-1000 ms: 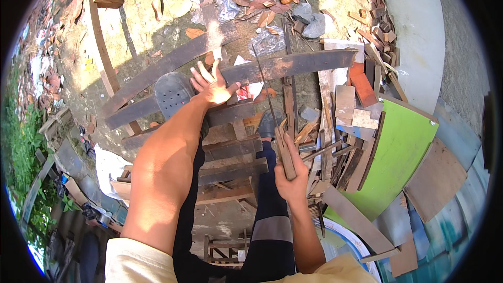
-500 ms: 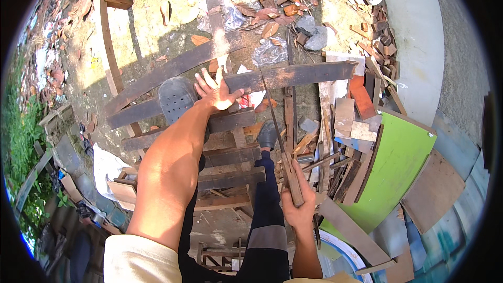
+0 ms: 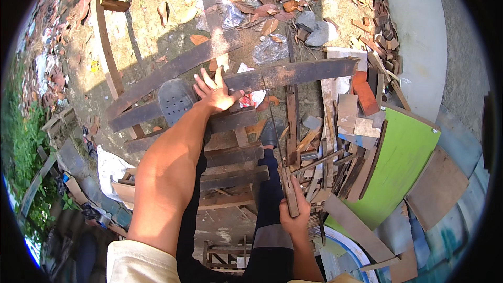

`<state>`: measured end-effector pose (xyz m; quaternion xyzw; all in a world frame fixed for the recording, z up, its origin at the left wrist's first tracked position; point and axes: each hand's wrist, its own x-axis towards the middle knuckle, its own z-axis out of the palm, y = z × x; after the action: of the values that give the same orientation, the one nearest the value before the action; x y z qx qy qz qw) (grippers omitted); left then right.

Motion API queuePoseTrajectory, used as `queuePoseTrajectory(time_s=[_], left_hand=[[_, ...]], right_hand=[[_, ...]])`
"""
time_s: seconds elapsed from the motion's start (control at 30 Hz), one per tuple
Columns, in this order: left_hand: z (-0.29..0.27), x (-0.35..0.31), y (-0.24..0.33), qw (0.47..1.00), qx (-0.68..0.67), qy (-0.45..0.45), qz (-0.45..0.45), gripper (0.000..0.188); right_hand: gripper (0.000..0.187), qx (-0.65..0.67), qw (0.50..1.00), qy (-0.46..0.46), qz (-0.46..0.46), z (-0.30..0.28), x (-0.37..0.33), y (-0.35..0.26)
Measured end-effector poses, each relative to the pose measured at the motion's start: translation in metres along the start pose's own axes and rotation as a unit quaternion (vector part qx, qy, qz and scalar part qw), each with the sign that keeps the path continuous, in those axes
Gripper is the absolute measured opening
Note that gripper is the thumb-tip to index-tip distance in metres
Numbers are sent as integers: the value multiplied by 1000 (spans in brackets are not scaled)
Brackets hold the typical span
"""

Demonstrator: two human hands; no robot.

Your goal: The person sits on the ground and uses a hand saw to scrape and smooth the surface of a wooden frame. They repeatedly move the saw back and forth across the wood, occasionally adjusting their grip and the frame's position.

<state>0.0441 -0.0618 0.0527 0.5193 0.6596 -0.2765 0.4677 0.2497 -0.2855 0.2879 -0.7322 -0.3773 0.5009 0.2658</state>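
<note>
One dark plank (image 3: 314, 72): is lying crosswise ahead, its long face looking worn and brown-scuffed.
One handsaw (image 3: 286, 178): is crossing the plank with its thin blade.
Two hands: are working apart; the left hand (image 3: 215, 97) is pressing on the plank, fingers spreading, while the right hand (image 3: 296, 216) is clasping the saw's handle.
Two dark shoes (image 3: 176, 102): one is resting on the plank.
One green panel (image 3: 398, 162): is lying rightward, beside scrap wood (image 3: 348, 110).
</note>
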Motion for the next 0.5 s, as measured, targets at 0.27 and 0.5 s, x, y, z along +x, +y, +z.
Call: queuePoseTrajectory(time_s=[0.27, 0.5], left_hand=[[0, 3, 19, 999, 38, 15, 15, 130], [7, 3, -7, 999, 7, 44, 20, 129]], right_hand=[[65, 11, 998, 41, -43, 80, 234, 34], [71, 25, 999, -18, 21, 4, 27, -13]])
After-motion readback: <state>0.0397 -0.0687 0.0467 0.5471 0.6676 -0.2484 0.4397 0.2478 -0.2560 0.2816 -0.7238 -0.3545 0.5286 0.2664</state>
